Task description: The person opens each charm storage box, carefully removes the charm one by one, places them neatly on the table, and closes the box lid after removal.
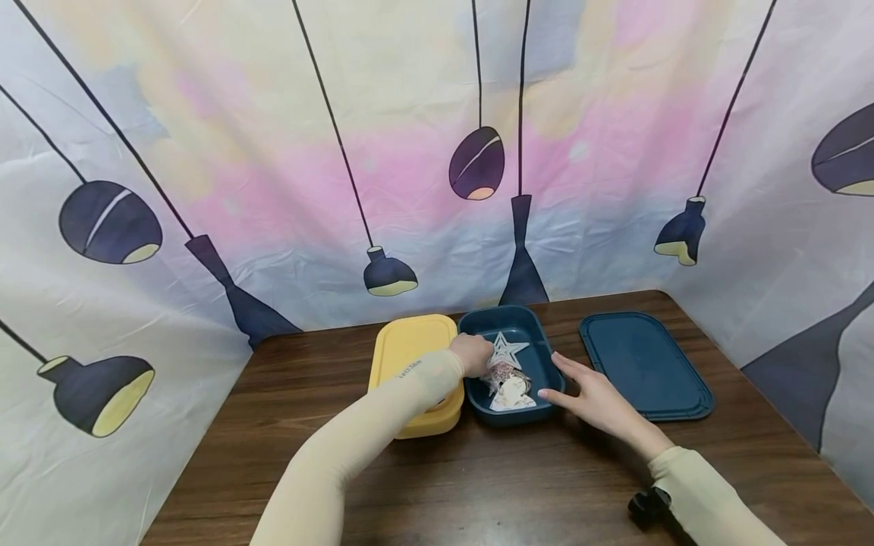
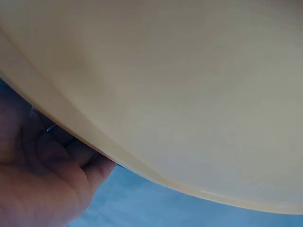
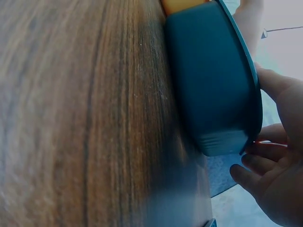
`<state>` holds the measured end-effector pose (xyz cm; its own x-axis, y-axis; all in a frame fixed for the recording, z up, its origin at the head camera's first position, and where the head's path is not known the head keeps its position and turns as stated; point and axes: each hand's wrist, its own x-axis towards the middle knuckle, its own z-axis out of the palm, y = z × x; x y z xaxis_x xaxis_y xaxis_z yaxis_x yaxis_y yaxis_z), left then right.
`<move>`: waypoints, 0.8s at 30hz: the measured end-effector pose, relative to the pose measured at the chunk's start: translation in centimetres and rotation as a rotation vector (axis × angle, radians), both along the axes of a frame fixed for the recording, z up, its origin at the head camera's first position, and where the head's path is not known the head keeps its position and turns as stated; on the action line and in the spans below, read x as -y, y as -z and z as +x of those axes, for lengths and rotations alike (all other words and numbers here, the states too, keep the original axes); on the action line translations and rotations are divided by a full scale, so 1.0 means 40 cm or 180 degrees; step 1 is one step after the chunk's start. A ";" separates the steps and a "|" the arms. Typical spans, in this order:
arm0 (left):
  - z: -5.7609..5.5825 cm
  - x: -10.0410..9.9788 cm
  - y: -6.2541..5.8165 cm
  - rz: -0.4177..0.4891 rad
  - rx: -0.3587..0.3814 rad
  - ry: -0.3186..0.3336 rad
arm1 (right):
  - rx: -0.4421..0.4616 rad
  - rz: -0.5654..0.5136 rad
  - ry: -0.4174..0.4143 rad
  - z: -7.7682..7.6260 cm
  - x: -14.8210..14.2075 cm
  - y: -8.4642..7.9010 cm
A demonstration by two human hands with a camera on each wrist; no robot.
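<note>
**Left hand (image 1: 473, 353) inside an uncovered blue box (image 1: 512, 416)**

Whether it gripped anything was hidden; the right hand (image 1: 601, 398), fingers extended, touched the rim. A white star (image 1: 507, 350) and other ornaments (image 1: 512, 393) lay inside. A yellow box (image 1: 413, 343) stood close by; the blue lid (image 1: 645, 365) lay apart on the worktop (image 1: 478, 485). Uncovering looked done, work inside unfinished.

The place looked like a small screened-off booth: creased cloth (image 1: 423, 83), printed with lamps (image 1: 391, 273) in a pastel design, hung behind and beside a wood-grain table (image 1: 519, 485). Whether it stood in a home or a studio was unclear.
</note>
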<state>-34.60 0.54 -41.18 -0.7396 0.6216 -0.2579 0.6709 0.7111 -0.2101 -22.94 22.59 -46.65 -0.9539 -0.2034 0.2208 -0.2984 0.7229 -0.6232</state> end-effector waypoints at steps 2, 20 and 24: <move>-0.001 -0.001 0.001 -0.0017 -0.0010 0.0015 | -0.0001 -0.0009 0.0003 0.002 0.001 0.001; -0.015 -0.006 0.002 -0.0086 0.0147 -0.0017 | -0.0005 -0.0020 0.0014 0.005 0.001 -0.002; -0.019 -0.008 0.006 -0.0081 0.0108 -0.0001 | -0.0001 -0.0042 0.0013 0.004 0.000 0.000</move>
<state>-35.37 0.87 -41.40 -0.7304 0.6144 -0.2985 0.6778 0.7060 -0.2053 -22.77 22.60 -46.67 -0.9546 -0.1964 0.2239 -0.2956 0.7159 -0.6326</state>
